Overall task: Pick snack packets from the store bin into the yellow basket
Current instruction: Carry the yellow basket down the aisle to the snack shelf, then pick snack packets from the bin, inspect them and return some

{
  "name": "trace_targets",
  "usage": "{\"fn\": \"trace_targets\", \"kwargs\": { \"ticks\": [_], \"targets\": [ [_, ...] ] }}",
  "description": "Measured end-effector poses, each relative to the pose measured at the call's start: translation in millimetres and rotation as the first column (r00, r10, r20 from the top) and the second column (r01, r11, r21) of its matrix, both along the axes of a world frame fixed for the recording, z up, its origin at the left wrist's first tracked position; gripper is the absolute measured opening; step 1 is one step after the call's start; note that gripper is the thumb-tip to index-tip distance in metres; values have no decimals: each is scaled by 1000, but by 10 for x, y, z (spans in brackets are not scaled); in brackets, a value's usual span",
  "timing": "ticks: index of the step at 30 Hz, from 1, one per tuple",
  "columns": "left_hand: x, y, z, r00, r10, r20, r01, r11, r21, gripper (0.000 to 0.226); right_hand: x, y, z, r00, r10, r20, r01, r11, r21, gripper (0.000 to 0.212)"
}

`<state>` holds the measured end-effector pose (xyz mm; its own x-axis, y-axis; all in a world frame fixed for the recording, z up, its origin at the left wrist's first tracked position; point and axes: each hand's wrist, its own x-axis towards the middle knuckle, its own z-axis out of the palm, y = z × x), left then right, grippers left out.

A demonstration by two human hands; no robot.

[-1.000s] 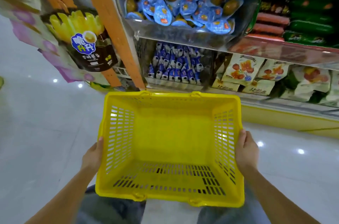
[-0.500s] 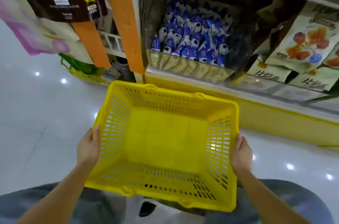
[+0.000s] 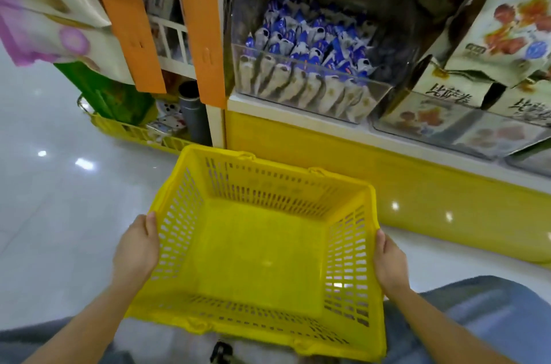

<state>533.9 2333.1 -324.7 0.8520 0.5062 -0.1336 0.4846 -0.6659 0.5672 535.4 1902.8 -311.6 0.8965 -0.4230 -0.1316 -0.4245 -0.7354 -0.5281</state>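
Note:
I hold a yellow slotted plastic basket (image 3: 262,247) low over the floor, with nothing inside it. My left hand (image 3: 135,250) grips its left rim and my right hand (image 3: 389,263) grips its right rim. Straight beyond the basket, on the lowest shelf, a clear store bin (image 3: 310,89) is packed with small blue and white snack packets (image 3: 310,38). The bin sits above and behind the basket's far edge, apart from it.
Large pale snack bags (image 3: 507,24) fill bins to the right. Orange upright strips (image 3: 199,24) frame the shelf's left end. The yellow shelf base (image 3: 387,173) runs along the floor. A second yellow basket (image 3: 134,131) with goods sits at the left. Glossy white floor lies on the left.
My view has dropped lower and closer to the bottom shelf. The basket has come down with both hands on it, and the blue packet bin now looms larger ahead.

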Motion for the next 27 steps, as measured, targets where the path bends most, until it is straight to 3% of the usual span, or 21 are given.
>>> {"fn": "trace_targets", "kwargs": {
  "ticks": [4, 8, 12, 14, 16, 18, 21, 24, 27],
  "targets": [
    [28, -7, 100, 999, -30, -11, 29, 999, -28, 38, 12, 11, 37, 1000, -2, -28, 3, 1000, 23, 48],
    [72, -13, 283, 989, -68, -135, 56, 994, -93, 38, 53, 86, 236, 971, 14, -240, -17, 1000, -13, 47],
    [243, -39, 603, 969, -155, -190, 142, 986, -84, 44, 135, 265, 525, 922, 125, -367, -188, 972, -140, 51],
    [382, -88, 860, 965, -230, -126, 227, 973, -32, 45, 220, 345, 788, 927, 248, -280, -312, 927, -211, 50],
    [559, -207, 1175, 949, -315, 18, 316, 949, -2, 40, 331, 447, 1132, 916, 397, -57, -401, 902, -161, 47],
    [737, -373, 1524, 902, -392, 183, 388, 920, 58, 38, 486, 600, 1542, 839, 512, 182, -492, 858, -148, 41],
    [978, -610, 2010, 777, -521, 353, 482, 853, 198, 41, 846, 900, 2100, 718, 568, 403, -555, 816, -163, 34],
    [1211, -801, 2343, 654, -623, 428, 552, 781, 293, 42, 1342, 1233, 2477, 674, 567, 474, -571, 807, -154, 34],
    [1412, -893, 2426, 586, -704, 401, 613, 709, 349, 44, 1854, 1572, 2628, 669, 595, 445, -590, 789, -168, 33]
  ]
}}
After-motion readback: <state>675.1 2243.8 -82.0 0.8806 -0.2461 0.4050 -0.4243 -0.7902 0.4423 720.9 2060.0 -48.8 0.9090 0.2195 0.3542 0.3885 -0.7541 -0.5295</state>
